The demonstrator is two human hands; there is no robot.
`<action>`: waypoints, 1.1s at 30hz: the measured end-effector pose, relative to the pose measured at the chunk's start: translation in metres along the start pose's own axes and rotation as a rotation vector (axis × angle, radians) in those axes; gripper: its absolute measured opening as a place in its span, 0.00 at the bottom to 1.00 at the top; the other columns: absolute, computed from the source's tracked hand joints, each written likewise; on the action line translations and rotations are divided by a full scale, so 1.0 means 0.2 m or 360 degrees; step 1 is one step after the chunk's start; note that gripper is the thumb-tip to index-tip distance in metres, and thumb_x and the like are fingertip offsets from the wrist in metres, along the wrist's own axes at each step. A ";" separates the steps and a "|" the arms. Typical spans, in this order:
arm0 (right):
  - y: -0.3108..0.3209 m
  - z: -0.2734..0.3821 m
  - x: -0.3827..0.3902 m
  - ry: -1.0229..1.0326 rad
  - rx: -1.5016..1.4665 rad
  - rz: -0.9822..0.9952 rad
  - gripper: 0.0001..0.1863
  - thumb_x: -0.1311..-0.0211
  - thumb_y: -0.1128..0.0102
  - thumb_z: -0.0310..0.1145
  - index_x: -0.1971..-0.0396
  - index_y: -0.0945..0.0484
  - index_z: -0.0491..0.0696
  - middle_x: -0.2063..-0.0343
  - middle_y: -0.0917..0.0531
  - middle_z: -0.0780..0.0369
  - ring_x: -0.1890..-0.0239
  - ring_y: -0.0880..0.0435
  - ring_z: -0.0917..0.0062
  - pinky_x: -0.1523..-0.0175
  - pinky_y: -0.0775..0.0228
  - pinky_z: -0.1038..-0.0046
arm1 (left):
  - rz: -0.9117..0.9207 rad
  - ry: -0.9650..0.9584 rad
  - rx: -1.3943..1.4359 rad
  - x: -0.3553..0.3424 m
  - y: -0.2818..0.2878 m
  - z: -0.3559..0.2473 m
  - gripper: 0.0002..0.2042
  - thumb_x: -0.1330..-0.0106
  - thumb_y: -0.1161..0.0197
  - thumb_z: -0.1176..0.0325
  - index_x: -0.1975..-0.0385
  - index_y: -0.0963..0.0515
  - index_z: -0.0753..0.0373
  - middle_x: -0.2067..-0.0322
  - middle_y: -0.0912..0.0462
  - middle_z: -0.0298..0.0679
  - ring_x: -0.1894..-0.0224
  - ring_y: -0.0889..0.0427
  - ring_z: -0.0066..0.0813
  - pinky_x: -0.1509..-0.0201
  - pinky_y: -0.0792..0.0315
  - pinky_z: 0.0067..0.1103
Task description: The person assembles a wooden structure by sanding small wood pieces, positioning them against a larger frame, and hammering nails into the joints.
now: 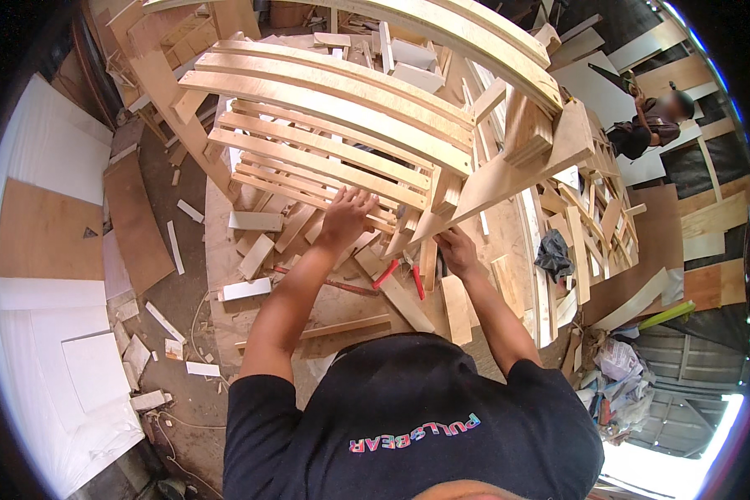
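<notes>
At the pale slatted wooden frame (pixel 321 168), likely stiff, best gripped by its side board (pixel 493 197), my left hand (pixel 347 219) splays ungrasping, my right hand (pixel 458 252) curls, hold unclear.

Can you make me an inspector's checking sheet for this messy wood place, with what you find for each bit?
Surface: wooden board, partly covered by wood offcuts.
Job's things: slatted wooden frame, pale wood.
Clutter: those offcuts; red-handled tool among them; crumpled dark bundle to the right.
Hands: left hand on the frame's near side; right hand at its near right corner, grip unclear.
Cables: thin cord-like line on the floor at left; can't tell if it's a cable.
Surroundings: white panels at left; another person at upper right.
</notes>
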State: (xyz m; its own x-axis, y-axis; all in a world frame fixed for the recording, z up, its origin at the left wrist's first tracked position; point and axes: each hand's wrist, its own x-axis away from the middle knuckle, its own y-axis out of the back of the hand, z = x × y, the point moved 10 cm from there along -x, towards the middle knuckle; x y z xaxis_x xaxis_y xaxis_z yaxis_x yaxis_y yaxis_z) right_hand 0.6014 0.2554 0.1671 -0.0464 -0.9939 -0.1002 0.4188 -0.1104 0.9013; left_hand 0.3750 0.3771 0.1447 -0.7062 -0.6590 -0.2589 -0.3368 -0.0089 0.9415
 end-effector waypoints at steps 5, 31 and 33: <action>-0.02 -0.04 0.03 -0.0079 -0.0257 -0.0088 0.18 0.27 0.39 0.39 0.40 0.17 0.60 0.51 0.15 0.64 0.54 0.13 0.64 0.51 0.21 0.63 | -0.0066 0.0007 0.0053 0.01 0.02 0.00 0.33 0.47 0.24 0.52 0.38 0.20 0.52 0.40 0.18 0.38 0.32 0.26 0.37 0.23 0.38 0.44; 0.00 0.01 0.02 -0.0043 -0.0009 0.0040 0.17 0.28 0.39 0.40 0.42 0.16 0.61 0.54 0.15 0.65 0.54 0.13 0.63 0.50 0.22 0.62 | 0.0049 0.0039 0.0054 -0.02 0.02 -0.01 0.37 0.48 0.22 0.52 0.36 0.22 0.58 0.38 0.20 0.38 0.31 0.27 0.38 0.22 0.40 0.45; -0.01 0.01 0.01 -0.0055 -0.0145 -0.0012 0.18 0.28 0.39 0.40 0.41 0.17 0.62 0.53 0.15 0.65 0.54 0.13 0.63 0.50 0.22 0.62 | 0.0019 -0.0029 0.0078 -0.02 -0.02 -0.03 0.38 0.49 0.21 0.53 0.36 0.23 0.60 0.38 0.20 0.40 0.31 0.27 0.40 0.22 0.39 0.43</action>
State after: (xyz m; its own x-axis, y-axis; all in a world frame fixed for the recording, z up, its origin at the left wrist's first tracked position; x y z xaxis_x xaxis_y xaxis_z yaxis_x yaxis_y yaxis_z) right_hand 0.5978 0.2531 0.1657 -0.0805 -0.9926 -0.0911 0.4990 -0.1192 0.8584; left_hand 0.3832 0.3762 0.1426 -0.7217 -0.6448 -0.2520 -0.3581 0.0362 0.9330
